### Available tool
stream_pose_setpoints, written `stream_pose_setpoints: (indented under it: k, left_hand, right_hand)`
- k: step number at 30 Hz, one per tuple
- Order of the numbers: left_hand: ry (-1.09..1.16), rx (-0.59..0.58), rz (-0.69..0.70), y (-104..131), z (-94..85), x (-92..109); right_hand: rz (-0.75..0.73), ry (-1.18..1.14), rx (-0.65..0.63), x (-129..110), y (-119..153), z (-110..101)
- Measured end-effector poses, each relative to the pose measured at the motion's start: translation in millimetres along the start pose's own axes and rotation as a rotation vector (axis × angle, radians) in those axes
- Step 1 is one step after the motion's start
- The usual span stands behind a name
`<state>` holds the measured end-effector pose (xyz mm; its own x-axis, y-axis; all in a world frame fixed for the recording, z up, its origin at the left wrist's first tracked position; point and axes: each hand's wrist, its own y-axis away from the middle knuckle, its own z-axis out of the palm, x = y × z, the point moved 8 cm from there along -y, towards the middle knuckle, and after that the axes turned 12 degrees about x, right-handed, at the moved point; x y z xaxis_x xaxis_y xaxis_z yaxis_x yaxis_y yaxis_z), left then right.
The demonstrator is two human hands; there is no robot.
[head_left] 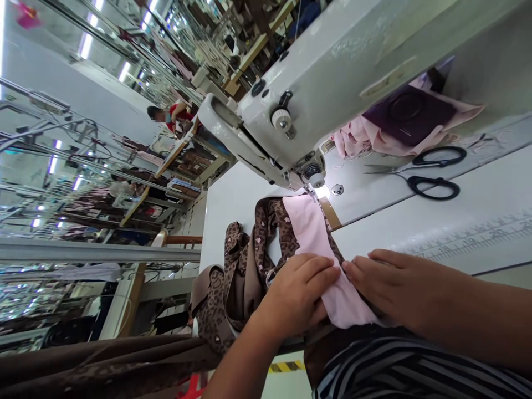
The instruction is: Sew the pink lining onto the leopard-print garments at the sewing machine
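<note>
A strip of pink fabric (pixel 310 227) lies along leopard-print fabric (pixel 286 224), and its far end runs under the needle area of a sewing machine (pixel 291 127). My left hand (pixel 299 285) is closed on the pink fabric, fingers curled over its near part, thumb hidden. Just to its right, my right hand (pixel 386 277) pinches the fabric's right edge with the fingers together; the fingertips are partly hidden. More of the leopard-print fabric hangs in folds at the left edge of the white table (pixel 224 194). A small lamp lights the presser foot.
Black-handled scissors (pixel 434 172) lie open on the machine bed, right of the needle. Behind them, a dark purple object (pixel 409 116) rests on pink fabric pieces (pixel 357 136). A printed ruler scale (pixel 469 235) marks the table. Another person (pixel 177 116) sits farther back.
</note>
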<state>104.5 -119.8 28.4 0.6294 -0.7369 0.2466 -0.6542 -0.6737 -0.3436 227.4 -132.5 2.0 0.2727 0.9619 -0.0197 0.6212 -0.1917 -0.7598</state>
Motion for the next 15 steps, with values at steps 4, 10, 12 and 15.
stream_pose_setpoints:
  k: [4, 10, 12, 15]
  left_hand:
    - [-0.057, 0.067, 0.055, 1.4, -3.1, -1.5]
    - [-0.163, 0.108, 0.034, -2.6, -0.6, -5.0]
    - [-0.182, 0.141, 0.053, -3.4, -1.6, -4.6]
    - [-0.155, 0.201, 0.100, -3.9, -6.9, -1.6]
  right_hand:
    - [0.009, -0.004, 0.026, 4.4, 0.1, -0.1]
    - [0.029, -0.004, 0.064, -2.1, 6.3, 6.2]
    - [0.017, 0.006, 0.040, -3.0, 6.3, 7.3]
    - [0.007, 0.005, 0.000, 1.7, 3.0, 6.7]
